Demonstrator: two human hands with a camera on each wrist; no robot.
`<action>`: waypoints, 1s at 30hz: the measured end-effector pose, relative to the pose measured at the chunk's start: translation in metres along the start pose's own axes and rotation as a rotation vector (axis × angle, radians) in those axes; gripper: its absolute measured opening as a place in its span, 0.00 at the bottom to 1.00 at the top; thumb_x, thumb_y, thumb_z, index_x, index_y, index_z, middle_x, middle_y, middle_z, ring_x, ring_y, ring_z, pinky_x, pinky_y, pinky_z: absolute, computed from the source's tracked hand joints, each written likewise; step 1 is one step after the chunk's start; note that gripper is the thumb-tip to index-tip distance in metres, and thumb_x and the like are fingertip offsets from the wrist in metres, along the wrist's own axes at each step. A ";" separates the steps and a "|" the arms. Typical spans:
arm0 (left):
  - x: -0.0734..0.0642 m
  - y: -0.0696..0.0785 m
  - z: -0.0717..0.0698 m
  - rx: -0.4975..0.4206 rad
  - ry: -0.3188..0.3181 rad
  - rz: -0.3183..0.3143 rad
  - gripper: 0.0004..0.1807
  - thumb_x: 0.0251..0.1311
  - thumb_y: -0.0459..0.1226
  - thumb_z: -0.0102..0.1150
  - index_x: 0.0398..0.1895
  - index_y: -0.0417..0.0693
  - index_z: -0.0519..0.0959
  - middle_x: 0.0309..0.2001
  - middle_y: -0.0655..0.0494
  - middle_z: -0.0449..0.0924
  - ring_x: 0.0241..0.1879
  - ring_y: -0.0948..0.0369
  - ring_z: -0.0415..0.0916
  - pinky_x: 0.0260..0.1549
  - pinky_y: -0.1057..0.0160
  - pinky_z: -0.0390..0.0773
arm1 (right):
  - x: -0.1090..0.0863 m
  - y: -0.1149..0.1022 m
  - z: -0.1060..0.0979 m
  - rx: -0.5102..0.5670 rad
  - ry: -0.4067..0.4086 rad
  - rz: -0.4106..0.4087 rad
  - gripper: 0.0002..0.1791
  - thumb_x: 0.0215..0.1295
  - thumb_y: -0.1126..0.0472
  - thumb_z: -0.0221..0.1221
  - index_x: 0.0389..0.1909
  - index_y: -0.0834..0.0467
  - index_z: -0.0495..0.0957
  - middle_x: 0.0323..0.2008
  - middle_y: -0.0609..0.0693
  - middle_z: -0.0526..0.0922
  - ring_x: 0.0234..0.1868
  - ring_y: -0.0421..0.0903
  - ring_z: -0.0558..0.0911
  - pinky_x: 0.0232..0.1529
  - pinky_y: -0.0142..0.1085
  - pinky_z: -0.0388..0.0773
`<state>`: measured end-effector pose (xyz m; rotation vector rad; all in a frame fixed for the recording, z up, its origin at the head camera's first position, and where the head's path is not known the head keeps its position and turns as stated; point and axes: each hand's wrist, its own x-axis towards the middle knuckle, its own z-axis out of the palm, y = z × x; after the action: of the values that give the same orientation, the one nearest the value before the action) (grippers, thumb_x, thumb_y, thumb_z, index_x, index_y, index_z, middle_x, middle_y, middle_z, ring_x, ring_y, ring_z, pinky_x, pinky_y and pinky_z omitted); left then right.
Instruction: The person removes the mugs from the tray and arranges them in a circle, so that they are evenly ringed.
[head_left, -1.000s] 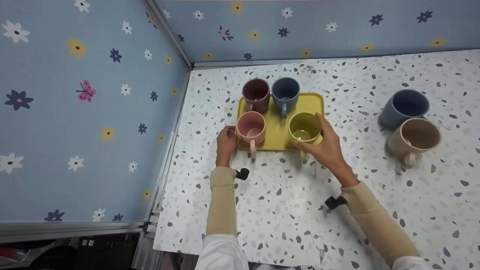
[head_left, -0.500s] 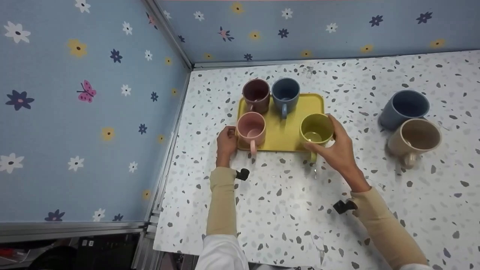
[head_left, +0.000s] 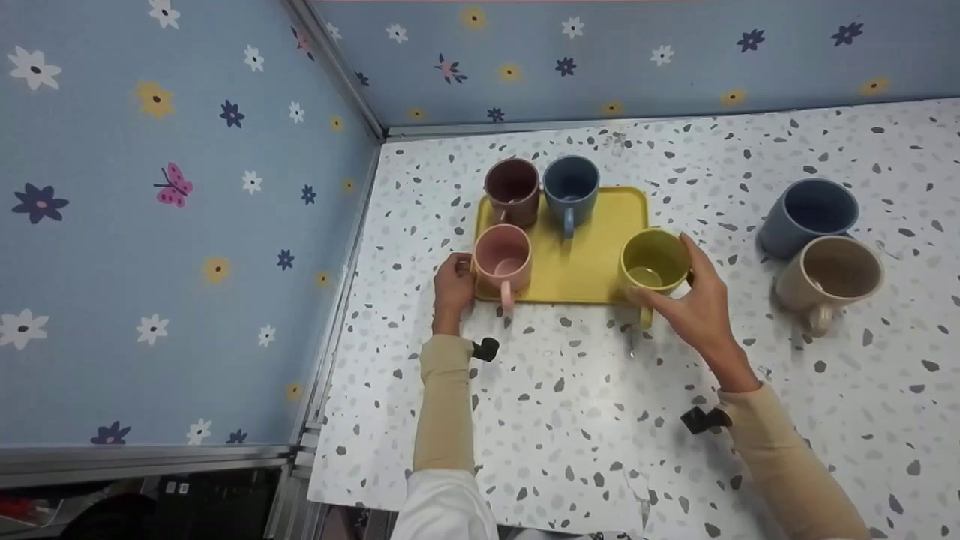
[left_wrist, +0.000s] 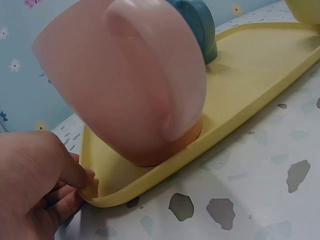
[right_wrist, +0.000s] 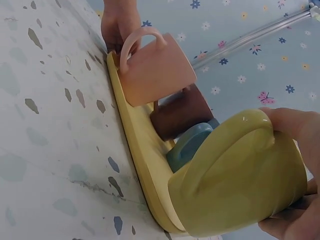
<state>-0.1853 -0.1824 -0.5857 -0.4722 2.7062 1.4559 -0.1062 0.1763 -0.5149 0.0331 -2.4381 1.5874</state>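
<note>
A yellow tray (head_left: 581, 270) lies on the speckled table. My left hand (head_left: 454, 283) pinches its left rim, thumb (left_wrist: 75, 172) on top and fingers below. Right beside that hand, a pink mug (head_left: 502, 259) stands on the tray. My right hand (head_left: 697, 300) grips a yellow-green mug (head_left: 655, 259) around its body, over the tray's right end, handle toward me. Whether its base touches the tray is hard to tell. Behind, a maroon mug (head_left: 513, 191) and a blue mug (head_left: 571, 187) stand side by side along the tray's far part.
To the right of the tray, another blue mug (head_left: 810, 217) and a beige mug (head_left: 829, 285) stand close together on the table (head_left: 555, 420). Flowered blue panels (head_left: 225, 225) border the table at the left and back.
My right hand has moved to the right with the yellow-green mug, from near the tray's middle right to its right edge. The left hand and the other mugs stay in place.
</note>
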 end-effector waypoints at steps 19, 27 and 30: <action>0.001 0.000 0.000 -0.017 -0.006 -0.005 0.18 0.52 0.28 0.47 0.47 0.45 0.76 0.42 0.51 0.78 0.42 0.58 0.74 0.45 0.63 0.72 | -0.012 0.016 -0.032 -0.054 0.080 0.077 0.57 0.35 0.53 0.75 0.68 0.56 0.56 0.63 0.56 0.65 0.61 0.49 0.67 0.60 0.44 0.65; -0.001 0.001 -0.001 0.003 -0.005 -0.008 0.18 0.55 0.29 0.45 0.48 0.46 0.76 0.43 0.51 0.77 0.44 0.59 0.73 0.46 0.62 0.71 | -0.020 0.020 -0.044 -0.063 0.124 0.102 0.55 0.35 0.56 0.75 0.68 0.55 0.58 0.63 0.54 0.65 0.61 0.49 0.67 0.60 0.44 0.65; -0.001 0.001 -0.001 0.011 0.000 0.001 0.18 0.55 0.29 0.45 0.48 0.46 0.76 0.43 0.50 0.77 0.44 0.58 0.73 0.46 0.61 0.71 | -0.024 0.023 -0.049 -0.074 0.136 0.108 0.55 0.35 0.56 0.75 0.68 0.55 0.58 0.64 0.53 0.64 0.61 0.48 0.67 0.60 0.43 0.65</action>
<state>-0.1850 -0.1823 -0.5843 -0.4699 2.7135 1.4403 -0.0775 0.2278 -0.5211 -0.2150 -2.4268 1.4874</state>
